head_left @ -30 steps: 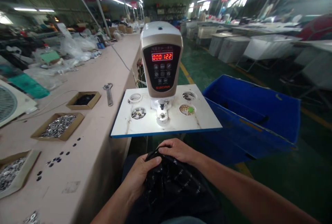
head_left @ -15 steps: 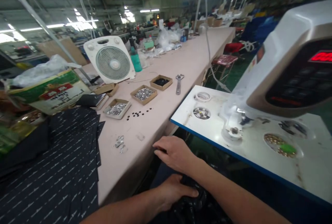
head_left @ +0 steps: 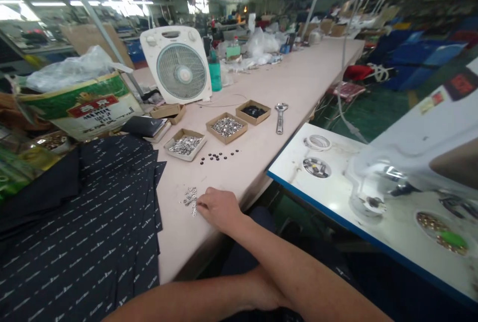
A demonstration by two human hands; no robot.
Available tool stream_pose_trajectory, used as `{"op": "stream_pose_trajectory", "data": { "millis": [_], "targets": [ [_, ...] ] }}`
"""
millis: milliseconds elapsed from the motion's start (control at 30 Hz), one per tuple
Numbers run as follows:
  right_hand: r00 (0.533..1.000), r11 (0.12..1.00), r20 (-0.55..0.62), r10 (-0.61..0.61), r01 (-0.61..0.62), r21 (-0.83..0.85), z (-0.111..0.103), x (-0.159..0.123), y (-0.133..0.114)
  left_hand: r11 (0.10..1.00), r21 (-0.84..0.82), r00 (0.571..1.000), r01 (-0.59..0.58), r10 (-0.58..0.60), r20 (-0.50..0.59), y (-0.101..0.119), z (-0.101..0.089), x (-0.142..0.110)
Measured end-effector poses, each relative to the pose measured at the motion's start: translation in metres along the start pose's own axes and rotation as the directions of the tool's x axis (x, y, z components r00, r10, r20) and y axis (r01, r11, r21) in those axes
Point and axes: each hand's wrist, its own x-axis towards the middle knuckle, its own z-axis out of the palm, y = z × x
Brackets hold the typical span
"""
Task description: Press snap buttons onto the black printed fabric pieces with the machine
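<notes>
The right hand [head_left: 220,208] was stretched across the left arm [head_left: 186,294], down on the pink worktop [head_left: 254,160]. Its fingers were curled in at the right edge of a small pile of silver bits [head_left: 189,197]. I could not tell if they pinched one. The left hand [head_left: 266,289] was low down, mostly hidden under the right arm [head_left: 295,272], so I could not tell how its fingers were. Dark cloth [head_left: 85,232] with white marks lay left of the pile. Behind the pile were some black bits [head_left: 217,158] and three small boxes [head_left: 238,134]. A wrench [head_left: 280,122] lay near the boxes.
</notes>
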Motion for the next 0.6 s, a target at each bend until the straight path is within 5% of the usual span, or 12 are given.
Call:
{"op": "stream_pose_trajectory", "data": {
  "millis": [200, 400, 500, 600],
  "targets": [
    [0.997, 0.997, 0.026, 0.072, -0.071, -0.029, 0.000, 0.012, -0.007, 0.987, 0.049, 0.976, -0.152, 0.142, 0.164, 0.012, 0.006, -0.004],
    [0.989, 0.972, 0.020, 0.144, -0.145, 0.183, -0.016, -0.001, -0.004, 0.999, -0.046, 1.000, -0.002, 0.002, 0.000, 0.014, 0.020, -0.008],
    [0.942, 0.781, -0.004, 0.337, -0.277, 0.559, -0.038, -0.043, 0.031, 0.986, 0.099, 0.989, 0.135, -0.139, 0.044, 0.003, 0.018, -0.004],
    [0.783, 0.395, 0.022, 0.621, -0.338, 0.854, -0.066, -0.116, 0.076, 0.944, 0.205, 0.959, 0.258, -0.277, 0.068, -0.007, 0.012, -0.001]
  ]
}}
